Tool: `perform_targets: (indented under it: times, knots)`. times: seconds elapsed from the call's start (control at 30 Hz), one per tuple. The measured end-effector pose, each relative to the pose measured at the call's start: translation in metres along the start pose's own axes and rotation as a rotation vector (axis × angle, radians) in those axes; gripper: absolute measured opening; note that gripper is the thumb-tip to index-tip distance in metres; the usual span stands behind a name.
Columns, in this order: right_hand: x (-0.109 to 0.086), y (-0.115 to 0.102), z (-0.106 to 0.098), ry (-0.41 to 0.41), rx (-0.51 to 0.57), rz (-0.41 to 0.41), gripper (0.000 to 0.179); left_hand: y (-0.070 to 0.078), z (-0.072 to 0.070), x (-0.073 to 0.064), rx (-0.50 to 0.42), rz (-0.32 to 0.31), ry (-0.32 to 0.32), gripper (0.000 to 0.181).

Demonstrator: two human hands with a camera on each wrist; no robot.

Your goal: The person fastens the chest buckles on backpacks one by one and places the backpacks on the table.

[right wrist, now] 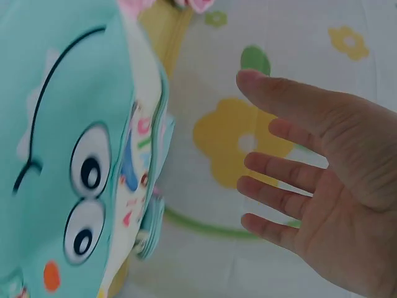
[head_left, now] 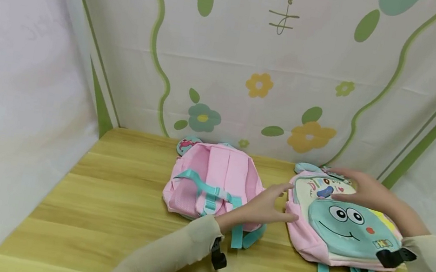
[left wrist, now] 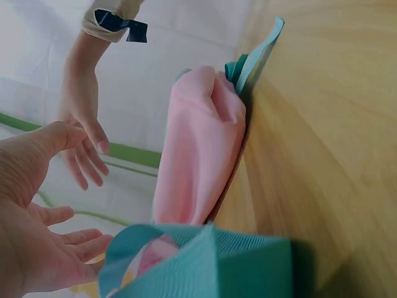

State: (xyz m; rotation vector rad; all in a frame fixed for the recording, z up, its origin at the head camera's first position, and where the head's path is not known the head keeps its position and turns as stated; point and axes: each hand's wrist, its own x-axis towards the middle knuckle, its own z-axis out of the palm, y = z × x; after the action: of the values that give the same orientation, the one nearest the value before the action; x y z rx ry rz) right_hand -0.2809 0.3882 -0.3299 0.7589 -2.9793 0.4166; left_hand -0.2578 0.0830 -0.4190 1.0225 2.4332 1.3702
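Observation:
On the right of the table lies a pink and teal children's backpack point(head_left: 345, 221), its cartoon face upward and a teal strap toward the front edge. My right hand point(head_left: 369, 196) hovers over its upper part, fingers spread and nothing held; the right wrist view shows the same hand point(right wrist: 329, 180) apart from the bag. Another pink backpack point(head_left: 227, 170) lies straps up in the middle. Between the two bags is my left hand point(head_left: 264, 206), thumb and fingers parted around air. In the left wrist view that hand point(left wrist: 49, 217) is near a teal strap point(left wrist: 248, 261).
The wooden table point(head_left: 105, 213) carries both bags. Behind it hangs a white cloth point(head_left: 232, 39) with printed flowers, and pale cloth also closes off the left and right sides. A round charm point(head_left: 187, 145) sticks out at the middle bag's top corner.

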Motion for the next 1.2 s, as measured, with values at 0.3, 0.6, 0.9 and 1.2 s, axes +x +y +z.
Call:
perform_targets:
  times: [0.3, 0.6, 0.9, 1.2]
  knots:
    - [-0.036, 0.055, -0.008, -0.175, 0.061, 0.176, 0.081, 0.000, 0.038, 0.015, 0.016, -0.018, -0.006, 0.081]
    - [-0.067, 0.086, -0.004, -0.312, 0.135, 0.269, 0.079, 0.002, 0.064, 0.020, 0.283, 0.053, -0.033, 0.084]
    - [-0.087, 0.108, 0.003, -0.421, 0.206, 0.310, 0.081, -0.001, 0.074, 0.024, 0.447, 0.069, -0.037, 0.082]
    - [-0.096, 0.123, 0.008, -0.445, 0.250, 0.339, 0.085, 0.000, 0.078, 0.029, 0.472, 0.044, -0.023, 0.080]
